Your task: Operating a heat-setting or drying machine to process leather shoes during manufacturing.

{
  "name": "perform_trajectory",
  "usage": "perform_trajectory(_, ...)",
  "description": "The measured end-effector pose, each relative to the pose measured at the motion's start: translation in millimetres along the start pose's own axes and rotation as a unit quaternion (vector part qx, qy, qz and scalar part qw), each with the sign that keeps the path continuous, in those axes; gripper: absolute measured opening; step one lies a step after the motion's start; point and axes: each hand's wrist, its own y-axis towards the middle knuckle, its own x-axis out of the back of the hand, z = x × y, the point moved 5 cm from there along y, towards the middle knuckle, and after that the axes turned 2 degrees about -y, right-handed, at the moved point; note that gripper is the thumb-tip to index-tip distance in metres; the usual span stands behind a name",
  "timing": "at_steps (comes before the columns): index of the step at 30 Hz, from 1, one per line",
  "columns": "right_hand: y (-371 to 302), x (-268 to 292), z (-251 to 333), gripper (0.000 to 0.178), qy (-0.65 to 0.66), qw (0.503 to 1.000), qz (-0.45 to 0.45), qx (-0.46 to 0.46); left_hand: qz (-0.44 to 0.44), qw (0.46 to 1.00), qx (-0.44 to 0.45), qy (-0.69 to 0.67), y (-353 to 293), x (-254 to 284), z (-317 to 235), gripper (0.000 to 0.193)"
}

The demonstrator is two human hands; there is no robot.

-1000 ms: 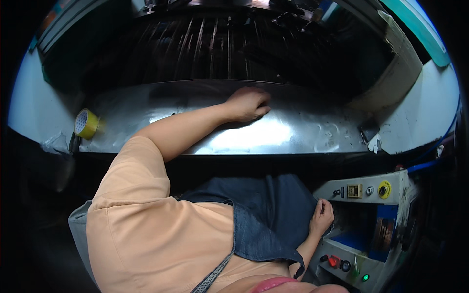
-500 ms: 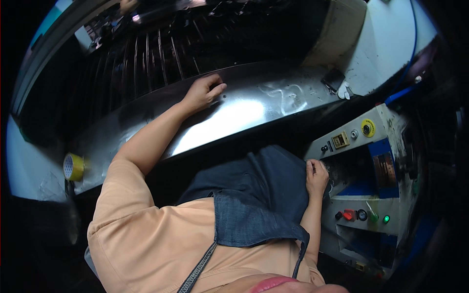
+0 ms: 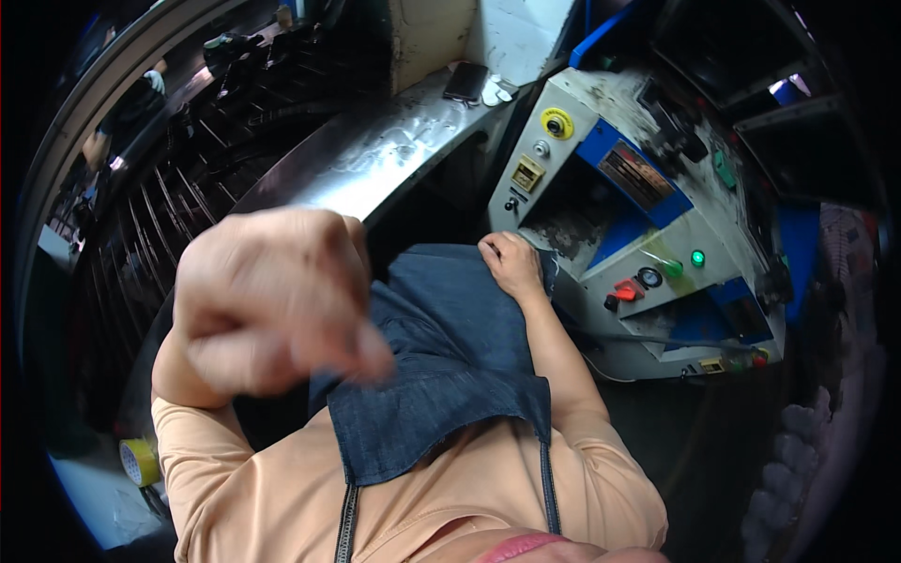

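My left hand is raised close in front of my chest, smeared by motion. Its fingers look curled, but the blur hides whether anything is in them. On the dark blue apron over my lap, my right hand rests with fingers loosely bent and nothing visible in them. Just to the right of that hand stands a grey control panel with a red switch, a lit green lamp and a yellow-ringed button.
A shiny metal ledge runs along the machine's dark slatted bed. On its far end lie a dark flat object and a small white item. A yellow tape roll sits at the lower left. Dark screens stand at the right.
My left hand has left the metal ledge and come up toward me. The view has swung to the right, bringing more of the control panel in. My right hand stays on the apron.
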Motion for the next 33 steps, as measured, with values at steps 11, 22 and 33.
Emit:
perform_trajectory(11,-28.0,14.6,-16.2,0.018,0.001,0.999,-0.047,0.025,0.087,0.981,-0.02,-0.174,29.8,-76.4,4.6,0.011)
perform_trajectory(22,-44.2,37.8,-37.7,0.016,0.028,0.995,-0.09,0.029,0.108,0.96,0.076,-0.246,41.0,-87.5,57.3,0.028)
perform_trajectory(33,-50.0,39.8,-42.8,0.013,0.005,0.998,-0.064,0.003,-0.103,0.917,0.383,-0.048,-80.6,4.4,160.3,0.029)
